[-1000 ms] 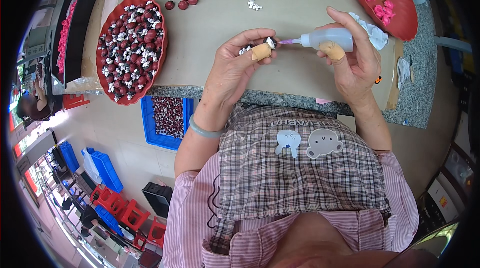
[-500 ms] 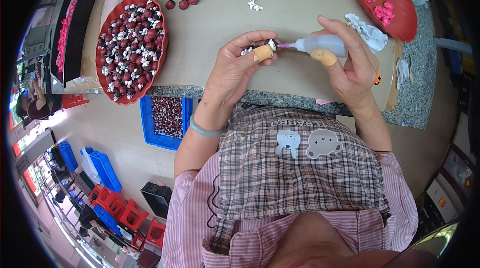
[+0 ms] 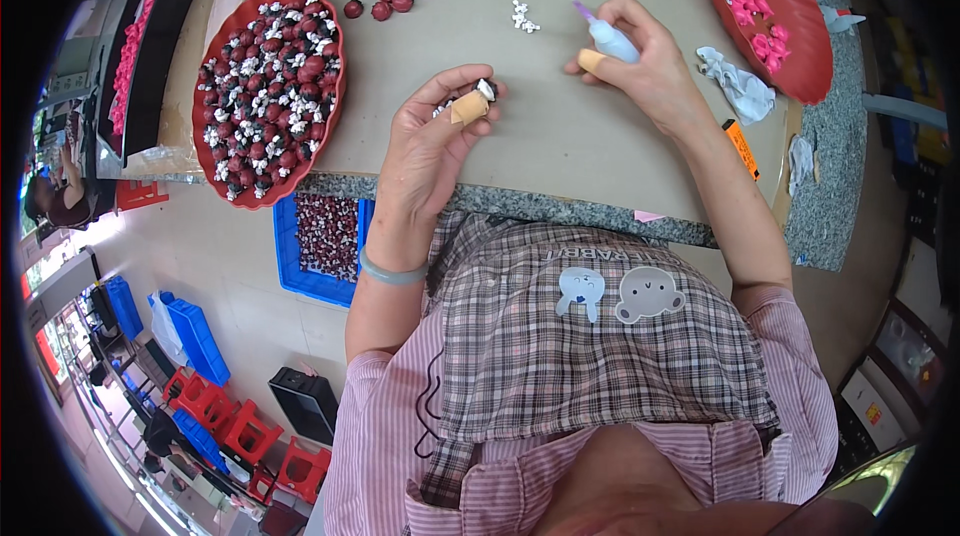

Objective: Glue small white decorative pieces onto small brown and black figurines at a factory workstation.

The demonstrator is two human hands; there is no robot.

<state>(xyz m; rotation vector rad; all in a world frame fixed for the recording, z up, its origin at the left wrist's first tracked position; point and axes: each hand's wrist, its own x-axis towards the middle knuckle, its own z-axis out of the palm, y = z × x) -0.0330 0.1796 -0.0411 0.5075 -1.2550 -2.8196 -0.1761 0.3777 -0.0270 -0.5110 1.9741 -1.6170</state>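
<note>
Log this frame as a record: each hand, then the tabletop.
Left hand: holds at least one small black-and-white piece
Right hand: holds a translucent plastic squeeze bottle with a purple tip
Bottle tip: apart from the piece
Left: red scalloped dish heaped with dark red, black and white pieces
Middle: small white bits
Far right: red scalloped dish with pink pieces

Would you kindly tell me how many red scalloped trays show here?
2: the left tray, with dark red, black and white pieces, at the left of the table; the right tray, with pink pieces, at its upper right. None looks hidden.
</note>
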